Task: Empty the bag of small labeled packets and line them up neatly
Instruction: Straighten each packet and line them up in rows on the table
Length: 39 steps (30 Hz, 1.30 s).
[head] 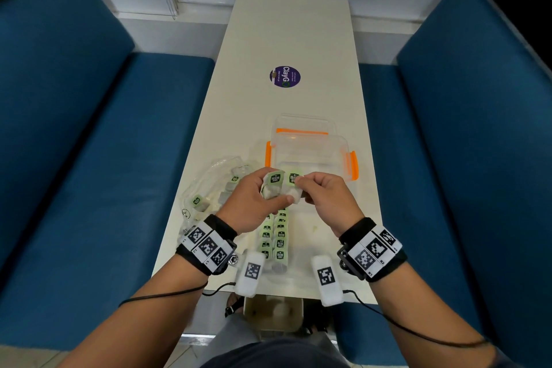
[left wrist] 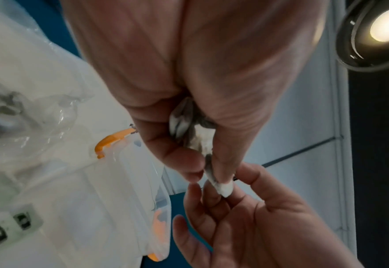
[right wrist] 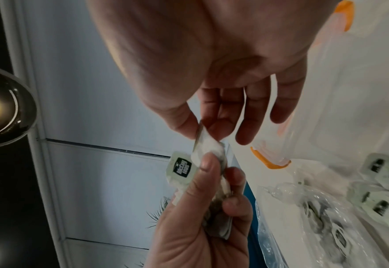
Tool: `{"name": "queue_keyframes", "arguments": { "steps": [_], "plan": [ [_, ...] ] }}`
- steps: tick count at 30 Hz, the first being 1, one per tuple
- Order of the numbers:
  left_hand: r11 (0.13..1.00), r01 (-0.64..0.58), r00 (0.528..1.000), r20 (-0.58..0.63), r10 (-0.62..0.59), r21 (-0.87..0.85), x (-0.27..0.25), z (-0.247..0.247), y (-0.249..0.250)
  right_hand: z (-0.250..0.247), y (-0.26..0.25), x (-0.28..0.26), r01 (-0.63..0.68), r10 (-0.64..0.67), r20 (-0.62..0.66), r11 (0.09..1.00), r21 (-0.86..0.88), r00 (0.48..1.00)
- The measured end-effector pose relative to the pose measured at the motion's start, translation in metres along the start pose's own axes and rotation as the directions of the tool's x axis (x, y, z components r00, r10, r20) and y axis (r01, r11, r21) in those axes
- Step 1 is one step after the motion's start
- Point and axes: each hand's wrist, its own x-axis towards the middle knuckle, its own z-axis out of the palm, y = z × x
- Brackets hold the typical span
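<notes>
My left hand (head: 254,203) grips a small bunch of packets (head: 273,185) while my right hand (head: 325,200) pinches one packet (head: 295,179) at its edge, above the rows (head: 276,240) on the table (head: 286,39). Pulling could drag a neighbour loose onto the rows. The bag (head: 209,188) lies left, some packets inside.

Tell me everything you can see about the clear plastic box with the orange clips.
The clear plastic box is a see-through rectangular tub with orange latches on its left and right ends. It sits upright and open on the white table, just beyond both hands. A clear lid with an orange strip lies behind it. It looks empty. The crumpled bag lies to its left.
</notes>
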Motion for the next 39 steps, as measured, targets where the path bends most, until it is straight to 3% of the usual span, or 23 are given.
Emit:
{"name": "queue_keyframes", "arguments": {
  "steps": [7,10,12,21,26,31,39],
  "plan": [
    [0.996,0.035,0.999,0.037,-0.038,0.079,0.001,-0.001,-0.008,0.003,0.013,-0.002,-0.023,0.024,-0.025,0.998,0.052,0.999],
    [0.995,0.043,0.999,0.016,-0.045,0.085,0.003,0.001,-0.011,0.001,0.018,-0.004,0.007,-0.006,0.010,1.000,-0.012,1.000],
    [0.996,0.050,0.998,0.022,-0.051,0.075,0.003,0.002,-0.014,-0.002,0.024,-0.004,0.012,-0.010,0.021,0.996,-0.092,1.000],
    [0.987,0.152,0.988,-0.006,-0.153,-0.048,0.002,0.005,-0.032,-0.009,0.038,-0.008,-0.004,0.007,0.019,0.991,-0.136,1.000],
    [0.913,0.327,0.943,0.018,-0.332,-0.245,-0.003,0.001,-0.038,-0.027,0.070,0.015,-0.068,0.039,-0.116,0.963,-0.260,0.992],
    [0.804,0.452,0.877,0.031,-0.479,-0.387,-0.009,-0.007,-0.053,-0.020,0.129,0.040,-0.228,0.217,-0.077,0.859,-0.458,0.973],
    [0.732,0.518,0.825,0.034,-0.563,-0.443,-0.016,-0.008,-0.066,-0.007,0.154,0.058,-0.240,0.233,-0.089,0.773,-0.588,0.968]
  ]
}}
